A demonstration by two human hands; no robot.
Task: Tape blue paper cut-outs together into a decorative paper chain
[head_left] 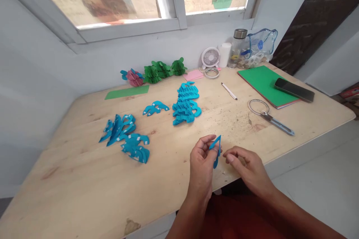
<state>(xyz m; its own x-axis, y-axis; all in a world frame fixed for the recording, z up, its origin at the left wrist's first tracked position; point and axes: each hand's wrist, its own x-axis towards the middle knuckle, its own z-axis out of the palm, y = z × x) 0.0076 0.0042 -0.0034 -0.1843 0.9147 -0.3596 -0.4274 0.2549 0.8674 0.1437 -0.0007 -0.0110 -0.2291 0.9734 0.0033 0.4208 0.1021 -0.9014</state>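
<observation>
My left hand [202, 158] pinches a small curved blue paper cutout [216, 148] upright above the near edge of the wooden table [84, 179]. Just right of it, my right hand [246, 162] hovers with thumb and forefinger pressed together close to the cutout; whether they hold anything is too small to see. More blue cutouts lie farther back: a stacked pile [185, 104], a small pair [155, 108] and a spread cluster with white tabs [126, 138].
Green [161, 70] and pink [134, 77] folded paper pieces sit by the wall with a green strip [127, 92]. At right lie a pen [229, 91], tape roll [211, 72], fan [210, 57], bottle [237, 47], green book [265, 84] with phone [294, 89], and cutter [276, 122].
</observation>
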